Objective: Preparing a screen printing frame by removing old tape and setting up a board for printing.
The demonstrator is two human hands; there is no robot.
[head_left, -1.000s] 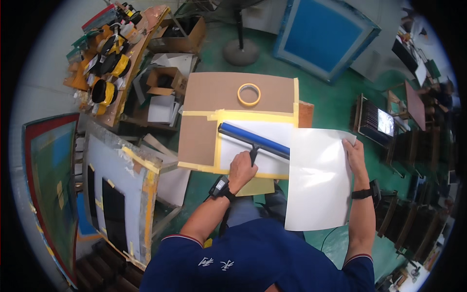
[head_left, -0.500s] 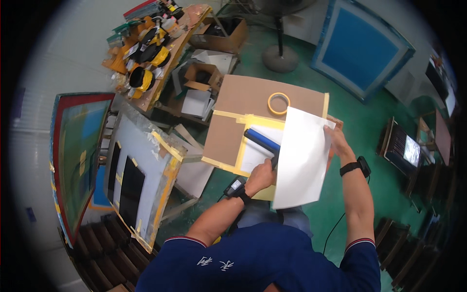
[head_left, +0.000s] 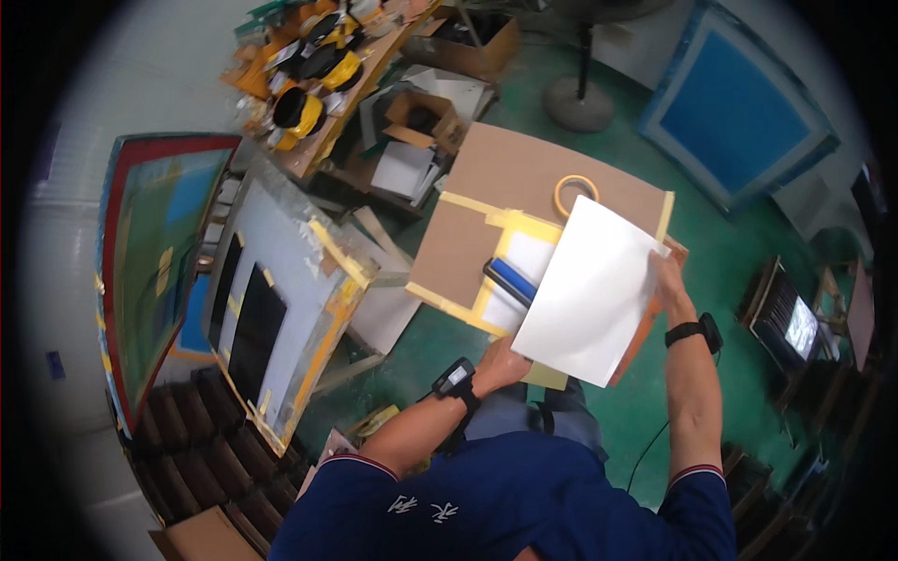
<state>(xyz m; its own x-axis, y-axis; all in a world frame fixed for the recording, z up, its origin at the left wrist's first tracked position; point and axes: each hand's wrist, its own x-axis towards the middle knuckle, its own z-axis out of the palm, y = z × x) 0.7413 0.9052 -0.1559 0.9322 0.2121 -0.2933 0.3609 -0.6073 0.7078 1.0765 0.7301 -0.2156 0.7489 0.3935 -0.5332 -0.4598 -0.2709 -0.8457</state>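
Note:
A white sheet [head_left: 589, 290] slants over the right part of a brown board [head_left: 543, 164]. My right hand [head_left: 668, 280] grips its right edge with closed fingers. At the sheet's lower left corner, my left hand [head_left: 502, 363] is closed, its fingers seeming to pinch that corner. A roller [head_left: 513, 282] with a blue cylinder lies on the board over a white area framed in yellow tape [head_left: 449, 299]; the sheet hides its handle. Just beyond the sheet's top edge rests a yellow tape roll [head_left: 568, 187], partly covered.
At left stand a framed screen [head_left: 140, 280] and a pale panel [head_left: 309, 243] with black rectangles. A cluttered bench [head_left: 346, 117] is at far left, with cardboard boxes [head_left: 423, 120] beside it. A fan base [head_left: 578, 103] and a blue screen [head_left: 725, 117] stand at the back.
My left hand has let go of the roller and moved down to the sheet's lower left corner. The sheet has tilted and covers more of the roller. The whole view has shifted.

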